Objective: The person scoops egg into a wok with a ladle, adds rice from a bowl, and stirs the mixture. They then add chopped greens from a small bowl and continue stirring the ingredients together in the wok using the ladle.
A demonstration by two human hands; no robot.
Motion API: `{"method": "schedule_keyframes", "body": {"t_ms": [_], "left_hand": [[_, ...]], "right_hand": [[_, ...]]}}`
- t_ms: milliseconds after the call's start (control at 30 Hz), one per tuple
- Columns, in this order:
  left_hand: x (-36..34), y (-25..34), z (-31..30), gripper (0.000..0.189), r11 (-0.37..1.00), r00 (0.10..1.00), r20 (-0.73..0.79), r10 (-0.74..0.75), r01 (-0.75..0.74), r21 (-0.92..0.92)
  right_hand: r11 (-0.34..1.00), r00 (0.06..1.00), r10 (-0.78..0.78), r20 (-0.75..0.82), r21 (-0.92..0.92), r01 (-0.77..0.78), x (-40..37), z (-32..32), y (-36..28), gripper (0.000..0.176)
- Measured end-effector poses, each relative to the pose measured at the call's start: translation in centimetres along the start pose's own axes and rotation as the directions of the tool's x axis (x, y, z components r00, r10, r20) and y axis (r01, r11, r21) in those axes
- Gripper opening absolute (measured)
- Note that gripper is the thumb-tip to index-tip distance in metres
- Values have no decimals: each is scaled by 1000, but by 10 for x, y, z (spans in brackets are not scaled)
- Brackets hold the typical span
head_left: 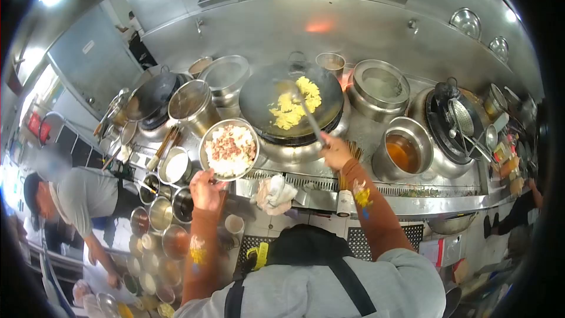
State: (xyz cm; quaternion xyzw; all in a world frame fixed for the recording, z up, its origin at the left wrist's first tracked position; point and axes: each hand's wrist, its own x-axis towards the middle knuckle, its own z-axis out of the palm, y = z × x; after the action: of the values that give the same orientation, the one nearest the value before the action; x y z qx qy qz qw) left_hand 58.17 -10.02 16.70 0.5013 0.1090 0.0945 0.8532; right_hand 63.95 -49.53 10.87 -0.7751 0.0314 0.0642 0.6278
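Yellow scrambled egg (288, 112) lies in a large dark wok (259, 103) on the stove. My right hand (336, 152) is closed around the handle of a metal ladle (311, 119), whose head is over the wok beside the egg. At the wok's lower left, my left hand (207, 191) grips the rim of a metal bowl (229, 148). White rice-like food with reddish-brown pieces fills this bowl, which is tilted so its contents face the camera. Below the wok, a crumpled cloth (274, 194) rests on the counter edge.
A pot of orange-brown liquid (402, 154) stands right of the wok, with a lidded pot (379, 88) behind it. Another wok holds a strainer (461, 116) at far right. Tall pots (193, 108) and several containers stand left. A person (88, 200) is at lower left.
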Motion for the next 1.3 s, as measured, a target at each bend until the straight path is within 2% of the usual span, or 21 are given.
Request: {"method": "schedule_keyframes", "body": {"t_ms": [133, 200, 233, 300, 367, 400, 433, 467, 500, 533, 633, 667, 767, 833, 933, 1067, 1100, 1167, 1200, 1267, 1300], "left_hand": [[56, 11, 30, 10, 994, 994, 38, -105, 104, 25], [90, 9, 28, 7, 988, 983, 111, -145, 138, 68], [105, 10, 39, 5, 985, 982, 113, -154, 142, 100], [135, 10, 61, 4, 978, 976, 186, -113, 77, 194], [182, -13, 82, 13, 925, 919, 372, 131, -247, 287], [209, -26, 98, 17, 643, 802, 501, 325, -576, 505], [210, -22, 126, 12, 197, 583, 643, 496, -797, 571], [232, -42, 142, 6, 56, 395, 757, 521, -900, 431], [231, -52, 164, 5, 4, 314, 778, 544, -928, 372], [259, -86, 171, 13, -211, 237, 885, 400, -916, 341], [274, -141, 180, 21, -243, 327, 945, -13, -918, 314], [295, -167, 181, 26, -295, 331, 944, -20, -904, 310], [328, -171, 205, 27, -123, 597, 745, 299, -750, 650], [333, -135, 204, 26, -145, 551, 717, 426, -741, 656], [339, -89, 187, 14, -56, 529, 601, 599, -721, 691], [292, -49, 139, 21, 328, 608, 254, 752, -681, 655], [261, -38, 121, 22, 477, 708, 187, 681, -623, 620], [209, -19, 83, 24, 724, 849, 36, 528, -472, 503], [185, -20, 58, 22, 816, 884, 0, 467, -432, 384], [126, -25, 2, 19, 931, 944, -84, 320, -297, 215], [97, -29, -26, 17, 962, 959, -139, 248, -226, 156]], "right_hand": [[990, 996, 27, 88, 137, -39, -64, 8, -33, 65], [987, 993, -120, 15, 106, 117, -101, 11, -18, 65], [981, 978, -191, -80, -37, 189, -114, 16, -5, 67], [993, 985, -110, -132, 21, 113, -138, 22, -11, 70], [984, 956, -141, -256, -141, 107, -147, 24, -21, 68], [968, 934, -174, -313, -229, 104, -149, 24, -28, 67], [966, 932, -149, -330, -249, 66, -152, 26, -37, 66], [964, 929, -122, -349, -265, 27, -155, 31, -46, 65], [960, 924, -96, -371, -279, -13, -159, 38, -54, 64], [955, 920, -91, -381, -295, -27, -161, 44, -59, 66], [961, 898, -99, -428, -277, -26, -167, 56, -68, 64], [947, 892, -126, -433, -320, -21, -170, 56, -80, 64], [884, 854, -262, -449, -466, 27, -174, 53, -116, 62], [800, 811, -410, -417, -592, 100, -168, 49, -137, 62], [734, 828, -473, -301, -654, 181, -139, 48, -152, 59], [682, 939, -341, -54, -701, 208, -58, 46, -86, 52], [650, 968, -251, 3, -740, 171, -42, 48, -60, 50], [403, 955, -296, -16, -908, 110, -57, 76, -73, 48], [349, 857, -509, 83, -890, 293, -80, 94, -98, 52], [559, 813, -550, 191, -638, 529, -117, 119, -100, 48], [542, 775, -518, 361, -562, 625, -128, 124, -93, 38]]}}
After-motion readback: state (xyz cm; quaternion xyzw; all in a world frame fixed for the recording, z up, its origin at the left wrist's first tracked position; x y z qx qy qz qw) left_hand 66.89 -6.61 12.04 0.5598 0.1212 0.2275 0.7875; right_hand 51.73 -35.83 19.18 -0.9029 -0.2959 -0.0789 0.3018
